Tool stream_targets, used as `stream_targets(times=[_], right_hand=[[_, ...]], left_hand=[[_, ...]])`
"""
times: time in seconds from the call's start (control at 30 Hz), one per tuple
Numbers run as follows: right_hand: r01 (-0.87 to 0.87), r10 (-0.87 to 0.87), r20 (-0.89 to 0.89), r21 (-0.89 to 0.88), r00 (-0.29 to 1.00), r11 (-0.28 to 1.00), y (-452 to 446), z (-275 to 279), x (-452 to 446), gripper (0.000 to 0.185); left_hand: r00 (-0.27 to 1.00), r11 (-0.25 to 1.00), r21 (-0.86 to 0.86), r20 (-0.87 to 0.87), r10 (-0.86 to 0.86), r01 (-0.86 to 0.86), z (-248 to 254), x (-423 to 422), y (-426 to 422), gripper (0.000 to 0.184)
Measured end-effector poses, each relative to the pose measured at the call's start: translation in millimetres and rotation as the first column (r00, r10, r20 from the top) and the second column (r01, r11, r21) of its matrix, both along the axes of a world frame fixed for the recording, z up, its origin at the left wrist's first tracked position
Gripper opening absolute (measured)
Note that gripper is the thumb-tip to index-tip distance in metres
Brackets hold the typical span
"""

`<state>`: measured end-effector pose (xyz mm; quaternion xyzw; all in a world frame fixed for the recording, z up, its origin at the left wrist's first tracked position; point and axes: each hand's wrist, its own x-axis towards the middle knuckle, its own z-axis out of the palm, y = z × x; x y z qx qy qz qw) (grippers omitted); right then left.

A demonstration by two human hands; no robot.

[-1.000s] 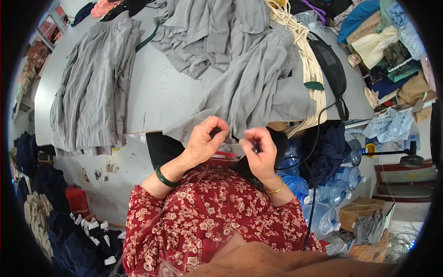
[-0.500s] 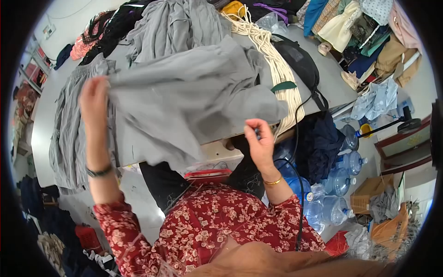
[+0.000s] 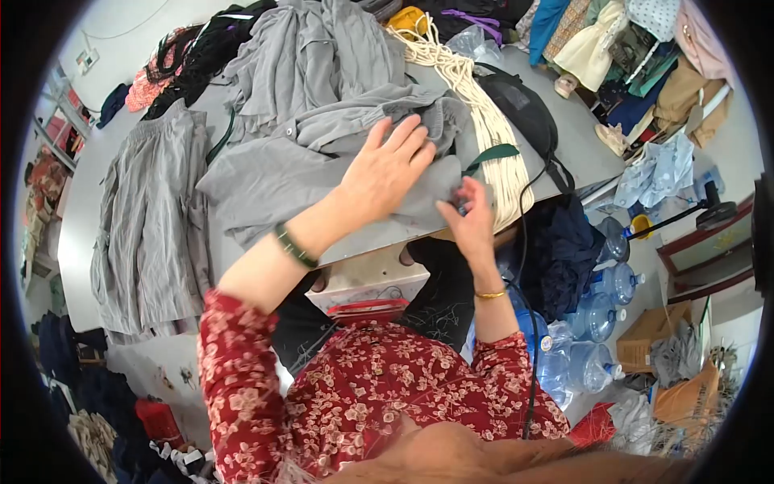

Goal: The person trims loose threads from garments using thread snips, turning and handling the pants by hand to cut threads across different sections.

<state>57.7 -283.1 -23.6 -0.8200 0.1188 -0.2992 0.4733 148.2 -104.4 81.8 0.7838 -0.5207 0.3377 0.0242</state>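
My left hand (image 3: 380, 171) lies open, fingers spread, on top of a bunched grey garment (image 3: 282, 181) at the table's front. Its elastic waistband is gathered beyond the fingertips. My right hand (image 3: 472, 216) is beside the garment's right end, fingers curled round a small dark object, mostly hidden, with the thumb apart. A dark green strip (image 3: 493, 153) lies just beyond it, across a bundle of cream cords (image 3: 488, 121). Another grey garment (image 3: 153, 226) lies flat at the left, its lower end over the table edge. More grey garments (image 3: 322, 56) are heaped behind.
A black bag (image 3: 520, 109) with a strap sits on the table (image 3: 584, 141), right of the cords. A black cable (image 3: 526, 323) hangs past the front edge. Blue water bottles (image 3: 592, 315) and dark cloth stand below right. Hanging clothes (image 3: 597, 48) are at upper right.
My left hand swept left with the garment's edge, then let go and came back over the cloth. The garment is now folded and bunched farther back. My right hand has moved slightly right and up.
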Motion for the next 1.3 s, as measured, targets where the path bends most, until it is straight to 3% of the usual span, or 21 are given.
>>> stream_targets(times=[0.07,0.13,0.17,0.2,0.23,0.27,0.3,0.33,0.37,0.4,0.43,0.47,0.53,0.6,0.63,0.73,0.77,0.9,1.07,1.17,1.3], right_hand=[[0.003,-0.010,-0.077,-0.082,0.997,0.997,-2,-16,-1,0.044],[-0.030,0.029,-0.013,-0.079,0.999,0.996,2,-14,-12,0.028],[-0.056,0.056,0.003,-0.104,0.998,0.993,4,-10,-18,0.026],[-0.080,0.083,0.020,-0.124,0.996,0.989,7,-7,-25,0.024],[-0.130,0.132,0.019,-0.096,0.991,0.987,11,-1,-33,0.023],[-0.197,0.199,0.010,-0.103,0.980,0.975,16,5,-40,0.023],[-0.268,0.269,-0.004,-0.111,0.963,0.957,24,10,-47,0.022],[-0.343,0.343,-0.017,-0.119,0.939,0.932,32,15,-52,0.022],[-0.442,0.443,-0.002,-0.079,0.896,0.893,45,21,-57,0.022],[-0.538,0.539,0.022,-0.041,0.842,0.842,60,25,-60,0.023],[-0.647,0.650,0.004,-0.093,0.760,0.757,67,27,-61,0.029],[-0.727,0.727,-0.023,-0.055,0.686,0.684,75,35,-64,0.029],[-0.816,0.818,-0.046,-0.116,0.574,0.566,84,37,-66,0.030],[-0.848,0.852,-0.013,-0.112,0.523,0.519,81,33,-65,0.029],[-0.862,0.867,-0.006,-0.108,0.499,0.495,77,31,-65,0.029],[-0.777,0.778,0.032,-0.047,0.627,0.628,66,21,-61,0.021],[-0.729,0.729,-0.007,-0.009,0.684,0.684,61,18,-62,0.019],[-0.598,0.601,-0.014,0.083,0.799,0.798,56,14,-65,0.012],[-0.601,0.608,-0.108,0.094,0.787,0.794,60,14,-57,0.014],[-0.622,0.633,-0.095,0.127,0.768,0.773,70,14,-46,0.015],[-0.644,0.655,-0.106,0.123,0.748,0.755,84,18,-42,0.017]], left_hand=[[0.989,0.997,0.028,0.136,0.064,-0.068,-17,34,-24,0.035],[0.993,0.975,0.196,-0.028,0.115,-0.107,-6,59,-15,0.019],[0.968,0.960,0.131,0.045,0.245,-0.249,12,64,-5,0.016],[0.954,0.964,-0.082,0.148,0.261,-0.251,19,88,15,0.012],[0.934,0.915,-0.227,0.057,0.353,-0.332,46,104,42,0.009],[0.937,0.864,-0.416,0.073,0.342,-0.283,70,122,76,0.009],[0.932,0.734,-0.601,-0.052,0.359,-0.316,81,142,116,0.017],[0.836,0.606,-0.602,-0.213,0.506,-0.520,93,151,155,0.024],[0.842,0.568,-0.628,-0.324,0.432,-0.533,88,187,218,0.027],[0.665,0.486,-0.457,-0.457,0.590,-0.745,91,204,275,0.031],[0.674,0.413,-0.560,-0.412,0.614,-0.718,90,174,280,0.035],[0.412,0.227,-0.409,-0.449,0.793,-0.884,85,159,299,0.038],[0.568,0.313,-0.554,-0.378,0.731,-0.772,40,146,346,0.043],[0.640,0.397,-0.511,-0.506,0.579,-0.763,21,93,324,0.037],[0.721,0.446,-0.577,-0.447,0.528,-0.684,15,42,277,0.032],[0.830,0.562,-0.611,-0.388,0.401,-0.558,-18,-42,219,0.026],[0.845,0.637,-0.558,-0.297,0.445,-0.532,-30,-60,213,0.028],[0.825,0.593,-0.580,-0.465,0.322,-0.558,-69,-114,182,0.023],[0.871,0.747,-0.538,-0.478,0.112,-0.391,-81,-125,149,0.028],[0.889,0.840,-0.413,-0.427,0.164,-0.353,-64,-112,118,0.033],[0.864,0.849,-0.316,-0.424,0.272,-0.423,-86,-89,112,0.024]])
